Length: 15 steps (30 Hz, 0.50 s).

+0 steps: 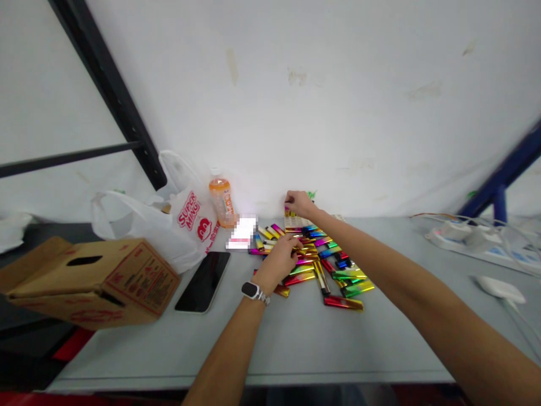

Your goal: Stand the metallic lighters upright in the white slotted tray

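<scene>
Many shiny, multicoloured lighter-like sticks (pixel 344 303) lie in a loose pile on the grey table (pixel 304 344). My left hand (pixel 281 260), with a watch on its wrist, rests over the left part of the pile; its fingers are bent down among the sticks, and what they hold, if anything, is too small to tell. Behind the pile, near the wall, stands a pale tray or box (pixel 291 224) with a few coloured sticks in its left end. My right hand (pixel 298 203) is over that end, its fingers pinched together on something small and dark I cannot make out.
At the left are an open cardboard box (pixel 139 282), a white plastic bag (pixel 186 225), an orange drink bottle (pixel 222 200), a blurred white item (pixel 243 232) and a black phone (pixel 203 282). A power strip (pixel 486 242) with cables and a white plug-like device (pixel 502 288) lie right.
</scene>
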Motion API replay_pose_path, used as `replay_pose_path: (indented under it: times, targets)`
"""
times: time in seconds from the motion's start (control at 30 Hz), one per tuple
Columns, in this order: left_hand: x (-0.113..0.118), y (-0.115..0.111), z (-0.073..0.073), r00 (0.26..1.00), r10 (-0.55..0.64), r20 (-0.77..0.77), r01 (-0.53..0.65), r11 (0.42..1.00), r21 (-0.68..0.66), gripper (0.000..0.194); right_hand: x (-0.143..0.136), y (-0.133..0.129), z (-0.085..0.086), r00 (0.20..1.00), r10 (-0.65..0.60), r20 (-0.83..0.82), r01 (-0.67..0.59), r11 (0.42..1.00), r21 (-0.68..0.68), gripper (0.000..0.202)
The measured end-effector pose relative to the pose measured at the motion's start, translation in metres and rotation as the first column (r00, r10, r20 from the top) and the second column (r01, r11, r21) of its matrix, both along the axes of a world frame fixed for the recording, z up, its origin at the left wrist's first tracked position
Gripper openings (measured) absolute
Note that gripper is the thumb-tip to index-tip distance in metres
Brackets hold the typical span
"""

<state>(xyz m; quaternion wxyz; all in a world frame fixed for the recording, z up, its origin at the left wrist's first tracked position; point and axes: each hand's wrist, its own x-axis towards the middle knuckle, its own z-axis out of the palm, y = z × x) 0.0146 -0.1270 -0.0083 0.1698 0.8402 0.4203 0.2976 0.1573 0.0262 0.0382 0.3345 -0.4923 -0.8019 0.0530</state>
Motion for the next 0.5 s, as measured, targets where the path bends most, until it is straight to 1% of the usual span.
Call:
replay_pose_path:
  times: [0.1,0.2,0.23,0.3,0.4,0.5]
  targets:
    - [0.0,0.0,0.001,1.0,0.0,0.001,0.0,1.0,0.014,0.03,0.0,0.001,0.003,0.999,-0.025,0.033,0.026,0.999,-0.022,0.006]
    - [0.001,0.001,0.001,1.0,-0.004,0.005,0.004,1.0,0.022,0.03,0.001,-0.002,0.004,0.996,-0.019,0.083,0.022,0.999,-0.045,0.01]
    - [0.002,0.001,0.001,1.0,-0.006,0.008,0.005,1.0,0.03,0.029,0.002,-0.004,0.004,0.994,-0.016,0.112,0.02,0.999,-0.036,0.011]
    - [0.003,0.0,0.001,0.999,-0.009,0.031,0.008,0.999,0.051,0.027,0.003,-0.01,0.004,0.983,-0.029,0.182,0.024,0.999,0.029,0.015]
    - [0.005,-0.001,0.004,0.994,-0.02,0.108,0.012,0.997,0.081,0.022,0.004,-0.021,0.005,0.956,-0.096,0.278,0.062,0.99,0.13,0.025]
    - [0.006,-0.001,0.006,0.976,-0.028,0.215,0.009,0.996,0.088,0.018,0.006,-0.03,0.005,0.939,-0.124,0.321,0.091,0.989,0.114,0.032]
